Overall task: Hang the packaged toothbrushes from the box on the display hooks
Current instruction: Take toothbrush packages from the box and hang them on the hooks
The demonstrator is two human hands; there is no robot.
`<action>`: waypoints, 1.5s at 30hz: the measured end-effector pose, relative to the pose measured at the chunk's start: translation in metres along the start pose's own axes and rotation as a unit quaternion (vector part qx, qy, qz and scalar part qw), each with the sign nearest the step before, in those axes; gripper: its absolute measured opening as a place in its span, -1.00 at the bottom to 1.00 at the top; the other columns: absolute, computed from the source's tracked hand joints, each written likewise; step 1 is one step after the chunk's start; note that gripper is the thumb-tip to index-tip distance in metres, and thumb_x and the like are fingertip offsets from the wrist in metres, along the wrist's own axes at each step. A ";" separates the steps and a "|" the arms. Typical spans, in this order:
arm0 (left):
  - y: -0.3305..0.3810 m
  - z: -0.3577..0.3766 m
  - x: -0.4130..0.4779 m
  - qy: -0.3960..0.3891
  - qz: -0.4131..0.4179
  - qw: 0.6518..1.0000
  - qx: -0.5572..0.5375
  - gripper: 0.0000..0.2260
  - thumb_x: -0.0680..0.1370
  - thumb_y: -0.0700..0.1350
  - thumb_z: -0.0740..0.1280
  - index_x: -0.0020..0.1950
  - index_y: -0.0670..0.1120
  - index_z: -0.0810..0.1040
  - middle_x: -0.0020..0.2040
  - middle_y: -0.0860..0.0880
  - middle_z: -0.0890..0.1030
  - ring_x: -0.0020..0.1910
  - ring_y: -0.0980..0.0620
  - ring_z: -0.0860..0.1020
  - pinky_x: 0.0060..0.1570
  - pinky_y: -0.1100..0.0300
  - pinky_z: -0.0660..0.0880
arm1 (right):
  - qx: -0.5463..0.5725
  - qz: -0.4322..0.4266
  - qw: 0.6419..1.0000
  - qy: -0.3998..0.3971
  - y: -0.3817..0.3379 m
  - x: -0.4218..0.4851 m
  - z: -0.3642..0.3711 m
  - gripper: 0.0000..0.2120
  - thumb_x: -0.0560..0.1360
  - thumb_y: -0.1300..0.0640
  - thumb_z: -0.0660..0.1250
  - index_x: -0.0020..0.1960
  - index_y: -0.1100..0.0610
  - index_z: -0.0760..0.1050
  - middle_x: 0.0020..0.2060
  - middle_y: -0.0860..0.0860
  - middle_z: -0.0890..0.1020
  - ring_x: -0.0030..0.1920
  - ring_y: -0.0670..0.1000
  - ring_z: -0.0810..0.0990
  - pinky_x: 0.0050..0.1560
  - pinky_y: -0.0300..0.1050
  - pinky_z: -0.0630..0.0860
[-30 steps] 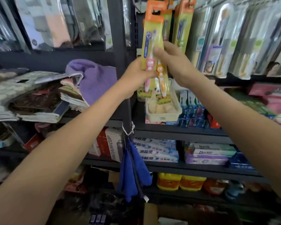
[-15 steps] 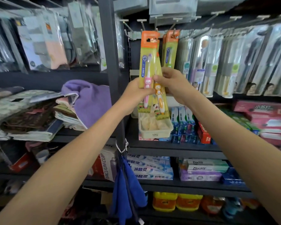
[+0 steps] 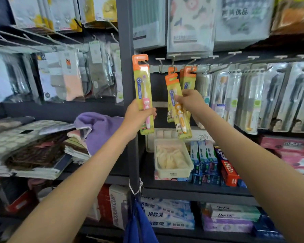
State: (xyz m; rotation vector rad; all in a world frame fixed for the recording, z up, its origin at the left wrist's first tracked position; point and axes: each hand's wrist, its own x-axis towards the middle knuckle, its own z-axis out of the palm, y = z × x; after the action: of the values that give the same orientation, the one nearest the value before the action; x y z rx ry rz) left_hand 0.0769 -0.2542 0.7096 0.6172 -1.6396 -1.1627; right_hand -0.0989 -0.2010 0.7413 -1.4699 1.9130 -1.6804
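At the hook rail (image 3: 154,69) —
Me: right fingers (image 3: 178,98) pinch orange pack (image 3: 181,121) mid-card, tab at a hook (image 3: 173,64) tip; threaded or not, can't tell. Left hand (image 3: 137,115) grips pink pack (image 3: 142,88), left of the rail.
Lead: Next?
Me: Probably seat the tab, release, then pink.

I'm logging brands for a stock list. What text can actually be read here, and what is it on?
"Doctor": white boxes, lower right shelf.
"冷酸灵": blue-and-white boxes, left of those.
"优品": hanging pack, top right; the characters before it are blurred.
Too blurred to read: everything else, including the print on the pink toothbrush pack in the left hand and on the orange toothbrush pack in the right hand.
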 end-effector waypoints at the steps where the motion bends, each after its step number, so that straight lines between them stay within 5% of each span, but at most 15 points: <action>1: 0.001 -0.001 0.001 0.000 0.002 1.000 0.003 -0.80 0.50 -0.32 0.37 0.04 -0.14 0.42 -0.12 -0.20 0.62 -0.25 0.00 0.60 -0.35 0.33 0.52 | -0.002 0.002 1.000 0.011 -0.002 0.004 0.001 -0.78 0.55 0.20 0.29 0.04 0.35 0.56 -0.03 0.28 0.64 -0.18 0.05 0.54 -0.11 -0.07 0.48; 5: -0.002 -0.003 0.006 -0.002 0.003 1.000 0.003 -0.79 0.51 -0.30 0.38 0.09 -0.16 0.43 -0.07 -0.23 0.63 -0.23 0.01 0.62 -0.33 0.33 0.53 | -0.008 0.003 0.999 0.033 -0.009 0.018 0.007 -0.80 0.55 0.24 0.27 0.09 0.34 0.55 0.02 0.30 0.62 -0.19 0.06 0.53 0.00 0.11 0.56; 13: -0.009 -0.010 0.013 -0.053 0.024 0.998 0.006 -0.82 0.54 -0.29 0.36 0.09 -0.14 0.44 -0.12 -0.15 0.64 -0.22 0.10 0.66 -0.33 0.28 0.53 | -0.028 -0.030 0.998 0.040 0.005 0.034 0.008 -0.73 0.60 0.20 0.22 0.28 0.14 0.50 0.06 0.08 0.60 -0.21 0.01 0.51 -0.34 -0.20 0.45; 17: -0.012 -0.010 0.015 -0.060 0.027 0.998 -0.011 -0.83 0.53 -0.29 0.37 0.06 -0.11 0.45 -0.14 -0.12 0.63 -0.19 0.07 0.67 -0.30 0.25 0.55 | -0.026 -0.023 0.998 0.056 0.002 0.040 0.010 -0.79 0.61 0.20 0.20 0.18 0.20 0.53 -0.05 0.14 0.60 -0.14 0.08 0.55 -0.31 -0.25 0.49; 25: -0.014 -0.010 0.016 -0.066 0.033 0.997 0.017 -0.82 0.54 -0.27 0.37 0.05 -0.05 0.46 -0.12 -0.07 0.65 -0.13 0.05 0.68 -0.14 0.20 0.58 | 0.000 0.065 0.996 0.060 -0.006 0.067 0.019 -0.81 0.59 0.22 0.22 -0.21 0.14 0.41 -0.35 0.01 0.43 -0.37 -0.03 0.39 -0.41 -0.19 0.31; 28: -0.013 -0.012 0.015 -0.073 0.030 0.996 0.042 -0.80 0.53 -0.26 0.38 0.10 -0.07 0.46 -0.12 -0.05 0.66 -0.12 0.03 0.68 -0.10 0.18 0.58 | -0.052 0.092 0.993 0.043 -0.001 0.067 0.022 -0.88 0.58 0.26 0.14 -0.11 0.21 0.39 -0.30 0.07 0.41 -0.32 0.04 0.39 -0.41 -0.17 0.29; 31: -0.013 -0.010 0.013 -0.079 0.020 0.996 0.043 -0.76 0.53 -0.28 0.38 0.13 -0.07 0.45 -0.14 -0.04 0.64 -0.16 0.06 0.67 -0.16 0.21 0.56 | -0.100 0.033 0.993 0.055 0.003 0.052 0.027 -0.77 0.63 0.17 0.12 0.17 0.27 0.42 -0.05 0.10 0.48 -0.08 0.13 0.49 -0.22 -0.10 0.39; 34: -0.018 -0.003 0.011 -0.090 0.015 0.994 0.055 -0.74 0.52 -0.28 0.38 0.13 -0.03 0.45 -0.17 -0.02 0.64 -0.14 0.05 0.67 -0.08 0.14 0.58 | 0.005 -0.074 0.995 0.068 -0.001 0.018 0.033 -0.62 0.64 0.00 0.13 0.38 0.18 0.34 0.04 -0.02 0.48 0.08 0.03 0.51 0.02 -0.12 0.42; 36: -0.016 0.004 0.010 -0.100 0.015 0.993 0.063 -0.75 0.52 -0.28 0.37 0.10 -0.02 0.45 -0.16 -0.04 0.64 -0.12 0.01 0.67 0.02 0.05 0.58 | 0.091 -0.122 0.988 0.006 -0.006 -0.001 0.037 -0.60 0.60 -0.08 0.19 0.37 0.07 0.32 0.02 -0.06 0.57 0.05 -0.07 0.56 0.08 -0.17 0.47; 38: -0.010 0.015 0.008 -0.120 0.025 0.988 0.095 -0.78 0.51 -0.27 0.36 0.05 0.00 0.48 -0.11 -0.12 0.67 -0.11 0.02 0.67 0.07 0.05 0.56 | 0.081 -0.152 0.984 -0.044 -0.006 -0.011 0.041 -0.67 0.57 0.00 0.29 0.27 0.07 0.32 -0.12 -0.14 0.57 -0.13 -0.23 0.57 -0.11 -0.41 0.44; 41: 0.002 0.028 0.005 -0.145 0.051 0.963 0.219 -0.82 0.54 -0.13 0.36 -0.06 0.13 0.41 0.00 -0.17 0.66 -0.16 0.25 0.58 -0.02 0.25 0.50 | 0.024 -0.156 0.987 -0.016 -0.006 -0.003 0.038 -0.59 0.53 0.15 0.34 0.31 0.14 0.29 -0.08 0.00 0.57 -0.22 -0.14 0.53 -0.18 -0.37 0.46; 43: 0.001 0.027 0.008 -0.095 0.124 0.931 0.330 -0.77 0.53 0.08 0.36 0.12 0.04 0.43 0.16 -0.07 0.58 0.10 0.15 0.53 0.12 0.19 0.46 | 0.040 -0.110 0.993 -0.010 0.001 0.011 0.029 -0.52 0.54 0.13 0.31 0.41 0.13 0.26 -0.09 0.05 0.53 -0.33 -0.10 0.49 -0.23 -0.18 0.50; 45: -0.007 0.019 0.020 0.043 0.287 0.831 0.475 -0.57 0.54 0.14 0.31 0.23 -0.15 0.46 0.27 -0.11 0.49 0.31 -0.07 0.41 0.30 0.05 0.31 | 0.042 -0.065 0.997 -0.022 0.011 0.026 0.020 -0.50 0.56 0.12 0.29 0.45 0.14 0.25 -0.16 -0.06 0.46 -0.47 -0.17 0.43 -0.43 -0.23 0.44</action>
State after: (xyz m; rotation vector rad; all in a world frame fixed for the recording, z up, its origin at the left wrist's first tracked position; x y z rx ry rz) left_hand 0.0510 -0.2662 0.7105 0.6741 -2.0737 0.1874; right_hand -0.1033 -0.2349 0.7367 -1.6169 1.7368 -1.7443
